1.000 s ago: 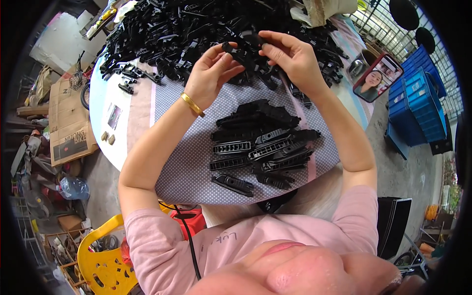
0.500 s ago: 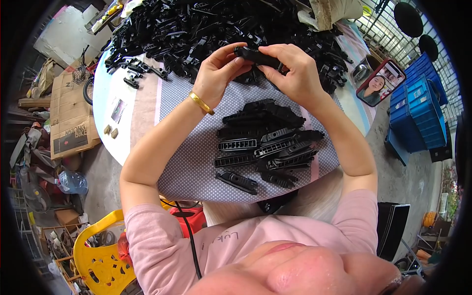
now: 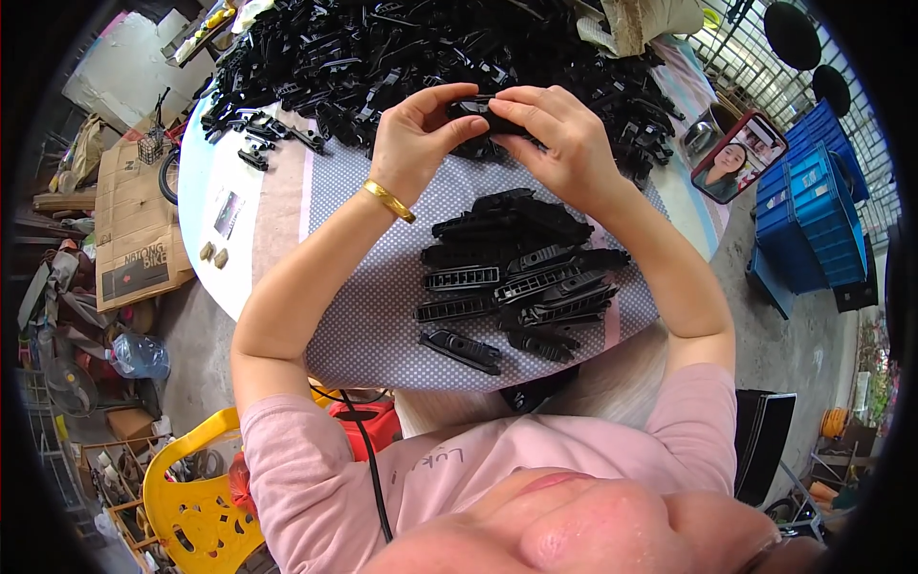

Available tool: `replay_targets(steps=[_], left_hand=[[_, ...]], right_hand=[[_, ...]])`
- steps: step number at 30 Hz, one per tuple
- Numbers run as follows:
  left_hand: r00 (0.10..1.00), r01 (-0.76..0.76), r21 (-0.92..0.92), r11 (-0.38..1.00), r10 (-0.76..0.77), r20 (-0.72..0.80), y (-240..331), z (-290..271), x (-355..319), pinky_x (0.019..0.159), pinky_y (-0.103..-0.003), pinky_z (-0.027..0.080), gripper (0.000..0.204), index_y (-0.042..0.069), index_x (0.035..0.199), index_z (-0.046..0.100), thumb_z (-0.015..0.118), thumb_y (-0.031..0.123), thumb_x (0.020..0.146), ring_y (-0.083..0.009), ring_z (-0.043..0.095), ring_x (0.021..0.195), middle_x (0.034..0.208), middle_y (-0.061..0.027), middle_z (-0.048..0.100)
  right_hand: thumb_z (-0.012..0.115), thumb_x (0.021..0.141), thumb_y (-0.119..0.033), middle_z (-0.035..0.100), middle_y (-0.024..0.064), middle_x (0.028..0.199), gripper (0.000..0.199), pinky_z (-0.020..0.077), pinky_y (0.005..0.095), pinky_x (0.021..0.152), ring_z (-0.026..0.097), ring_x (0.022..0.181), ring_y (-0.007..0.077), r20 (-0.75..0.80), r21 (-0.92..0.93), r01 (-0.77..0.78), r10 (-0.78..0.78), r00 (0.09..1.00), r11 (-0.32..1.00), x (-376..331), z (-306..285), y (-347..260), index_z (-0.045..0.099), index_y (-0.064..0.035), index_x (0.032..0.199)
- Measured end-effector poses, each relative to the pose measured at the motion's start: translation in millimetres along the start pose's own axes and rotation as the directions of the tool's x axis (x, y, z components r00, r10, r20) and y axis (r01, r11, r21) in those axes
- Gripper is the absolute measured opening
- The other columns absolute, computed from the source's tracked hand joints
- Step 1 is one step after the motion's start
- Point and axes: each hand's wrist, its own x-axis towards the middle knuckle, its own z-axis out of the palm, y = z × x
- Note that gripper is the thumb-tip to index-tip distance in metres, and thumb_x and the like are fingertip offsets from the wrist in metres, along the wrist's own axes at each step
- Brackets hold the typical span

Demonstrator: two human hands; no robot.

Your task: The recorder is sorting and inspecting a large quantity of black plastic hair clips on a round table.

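The left hand (image 3: 411, 139) grips the left end of a black plastic part (image 3: 470, 109) between thumb and fingertips, spaced by the part's thickness. The right hand (image 3: 566, 143) pinches the right end, thumb below and fingers curled over the top. The part is held between both hands, in front of the near edge of a large heap (image 3: 363, 57) of similar black parts. The fingers cover both its ends; its full outline and fine detail cannot be made out. Dark parts behind it blur its contour further.

The heap is cut off by the upper picture edge, and its individual pieces merge. A smaller stack (image 3: 535, 263) lies nearer the body; overlapping pieces hide those beneath, so no count is possible.

Dotted cloth (image 3: 359, 316) separates the hands from the stack and extends to the stack's left, giving lateral room. The near table edge curves just below the stack, close to the shirt (image 3: 516, 440). On the right, a phone (image 3: 739, 158) leans near the table edge beside a metal cup (image 3: 700, 139), partly hidden behind it; both stand apart from the right forearm. On the left, a small card (image 3: 228, 214) lies well apart from the left forearm.
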Motion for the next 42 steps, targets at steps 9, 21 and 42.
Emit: replay_targets(steps=[9,21,42], left_hand=[[0.964,-0.267,0.276,0.923,0.258,0.072,6,-2,1,0.071,-0.020,0.051,0.032,0.006,0.103,0.063,0.069,0.001,0.072,-0.0086,0.062,0.078,0.088,-0.0055,0.066],[0.991,-0.101,0.118,0.988,0.089,0.103,27,-3,-3,0.072,-0.019,0.050,0.032,0.003,0.104,0.061,0.071,0.009,0.074,-0.0073,0.061,0.079,0.092,-0.0052,0.064],[0.914,0.071,-0.030,0.997,-0.053,0.403,12,16,-16,0.076,-0.024,0.050,0.026,-0.001,0.100,0.059,0.065,0.015,0.081,-0.0114,0.060,0.085,0.091,-0.0054,0.063]], right_hand=[[0.076,0.064,-0.020,0.060,0.0093,0.092,0.049,0.0453,0.0288,0.072,0.058,0.081,0.0193,0.261,0.242,-0.368,0.305,0.916,0.898,3,-10,8,0.059,-0.0053,0.108],[0.068,0.077,-0.018,0.065,0.0072,0.088,0.032,0.0461,0.0257,0.072,0.060,0.078,0.0153,0.460,0.524,-0.591,0.380,0.803,0.614,12,-30,12,0.061,-0.0026,0.105],[0.068,0.070,-0.005,0.064,0.0056,0.086,0.014,0.0477,0.0263,0.073,0.058,0.082,0.0165,0.148,0.032,-0.181,0.174,0.973,0.983,0,-15,50,0.062,-0.0023,0.082]])
